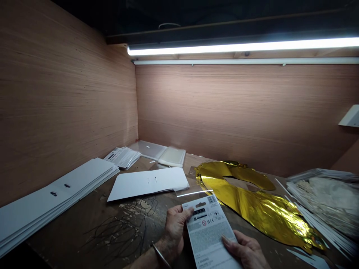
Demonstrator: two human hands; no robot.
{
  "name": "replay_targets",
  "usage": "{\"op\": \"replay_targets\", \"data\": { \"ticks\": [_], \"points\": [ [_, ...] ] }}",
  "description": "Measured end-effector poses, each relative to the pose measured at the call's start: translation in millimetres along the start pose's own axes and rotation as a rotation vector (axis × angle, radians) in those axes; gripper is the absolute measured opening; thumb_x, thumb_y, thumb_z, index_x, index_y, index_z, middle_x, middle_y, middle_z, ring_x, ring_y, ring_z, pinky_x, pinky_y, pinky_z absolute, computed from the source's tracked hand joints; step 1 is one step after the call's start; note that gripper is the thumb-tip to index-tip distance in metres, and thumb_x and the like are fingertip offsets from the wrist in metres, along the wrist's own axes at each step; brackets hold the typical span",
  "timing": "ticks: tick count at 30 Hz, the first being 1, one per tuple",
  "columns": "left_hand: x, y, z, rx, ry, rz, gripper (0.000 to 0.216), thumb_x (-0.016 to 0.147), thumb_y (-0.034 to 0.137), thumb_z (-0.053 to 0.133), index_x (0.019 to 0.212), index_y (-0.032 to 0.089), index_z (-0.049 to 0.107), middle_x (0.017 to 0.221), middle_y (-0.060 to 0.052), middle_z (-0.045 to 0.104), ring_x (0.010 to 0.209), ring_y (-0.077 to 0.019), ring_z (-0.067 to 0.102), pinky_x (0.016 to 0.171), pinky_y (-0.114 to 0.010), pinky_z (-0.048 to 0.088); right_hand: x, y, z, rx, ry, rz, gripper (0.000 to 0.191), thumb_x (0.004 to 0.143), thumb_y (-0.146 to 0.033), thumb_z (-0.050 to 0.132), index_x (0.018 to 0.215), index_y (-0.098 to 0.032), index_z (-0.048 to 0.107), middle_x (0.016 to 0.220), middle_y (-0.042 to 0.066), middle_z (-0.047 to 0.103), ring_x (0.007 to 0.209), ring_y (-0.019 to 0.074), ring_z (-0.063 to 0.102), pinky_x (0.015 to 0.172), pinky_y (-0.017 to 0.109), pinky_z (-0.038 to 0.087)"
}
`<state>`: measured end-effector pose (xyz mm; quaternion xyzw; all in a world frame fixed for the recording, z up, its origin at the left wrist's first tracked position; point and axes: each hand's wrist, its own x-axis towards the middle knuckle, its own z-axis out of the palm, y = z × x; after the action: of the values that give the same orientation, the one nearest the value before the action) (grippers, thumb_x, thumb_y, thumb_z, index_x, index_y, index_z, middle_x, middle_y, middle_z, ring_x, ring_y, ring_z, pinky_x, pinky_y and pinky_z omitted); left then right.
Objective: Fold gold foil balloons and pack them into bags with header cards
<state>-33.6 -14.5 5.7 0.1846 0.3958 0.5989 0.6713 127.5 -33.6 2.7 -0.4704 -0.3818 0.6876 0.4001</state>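
A printed white package card with a hang hole, barcode and small text is held up near the front of the table. My left hand grips its left edge near the top, thumb lying on the printed face. Lower down on the right, my right hand pinches the other edge, its thumb also on the print. A clear plastic flap with a white strip sticks out above the card's top. Just beyond lies a blank white card stack with small slits. Gold foil balloons lie flat to the right.
Long white cards are stacked at the left. Printed packs and clear plastic sleeves lie in the back corner. Dark threads are scattered on the table. A clear bag is at right. Wooden walls enclose the bench.
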Motion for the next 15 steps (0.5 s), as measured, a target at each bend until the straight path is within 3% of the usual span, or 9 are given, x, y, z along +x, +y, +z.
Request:
{"op": "replay_targets", "data": {
  "ticks": [3,5,8,10,15],
  "points": [
    [-0.8,-4.8,0.5,-0.007,-0.079,-0.031,0.029,0.045,0.019,0.073,0.068,0.004,0.062,0.065,-0.013,0.063,0.06,-0.023,0.059,0.061,-0.034,0.045,7.0,6.4,0.5,0.008,0.098,-0.053,0.035,0.052,-0.038,0.065,0.076,-0.014,0.055,0.054,0.003,0.063,0.05,0.0215,0.059,0.048,0.03,0.043],
    [-2.7,-11.4,-0.9,0.004,-0.097,-0.068,0.028,0.045,0.019,0.073,0.067,0.003,0.063,0.064,-0.014,0.063,0.061,-0.0249,0.059,0.062,-0.036,0.045,11.0,7.8,0.1,-0.006,0.178,-0.083,0.055,0.051,-0.039,0.066,0.096,-0.014,0.048,0.053,0.002,0.063,0.051,0.0234,0.059,0.046,0.03,0.043],
    [-7.2,-20.4,-3.1,-0.002,-0.13,-0.099,0.03,0.044,0.018,0.073,0.069,0.003,0.064,0.067,-0.015,0.064,0.064,-0.0269,0.059,0.064,-0.038,0.045,12.7,2.8,1.7,-0.01,0.244,-0.115,0.089,0.048,-0.039,0.068,0.121,-0.011,0.025,0.052,0.0,0.063,0.05,0.0238,0.058,0.045,0.03,0.043],
    [-8.9,-20.2,-3.0,0.005,-0.144,-0.117,0.03,0.045,0.018,0.073,0.07,0.004,0.064,0.068,-0.015,0.064,0.064,-0.0271,0.059,0.065,-0.038,0.045,10.2,-4.9,5.9,0.005,0.211,-0.141,0.096,0.049,-0.038,0.068,0.125,-0.009,0.016,0.053,0.0,0.063,0.049,0.0238,0.058,0.045,0.031,0.043],
    [0.5,1.0,4.6,-0.166,-0.225,-0.033,0.026,0.059,0.017,0.066,0.082,0.005,0.062,0.079,-0.014,0.064,0.074,-0.026,0.059,0.075,-0.04,0.043,-1.0,-25.9,21.4,0.029,0.051,-0.174,0.09,0.055,-0.037,0.066,0.124,-0.009,0.016,0.062,0.004,0.065,0.06,0.025,0.06,0.054,0.034,0.046]
  ]
}}
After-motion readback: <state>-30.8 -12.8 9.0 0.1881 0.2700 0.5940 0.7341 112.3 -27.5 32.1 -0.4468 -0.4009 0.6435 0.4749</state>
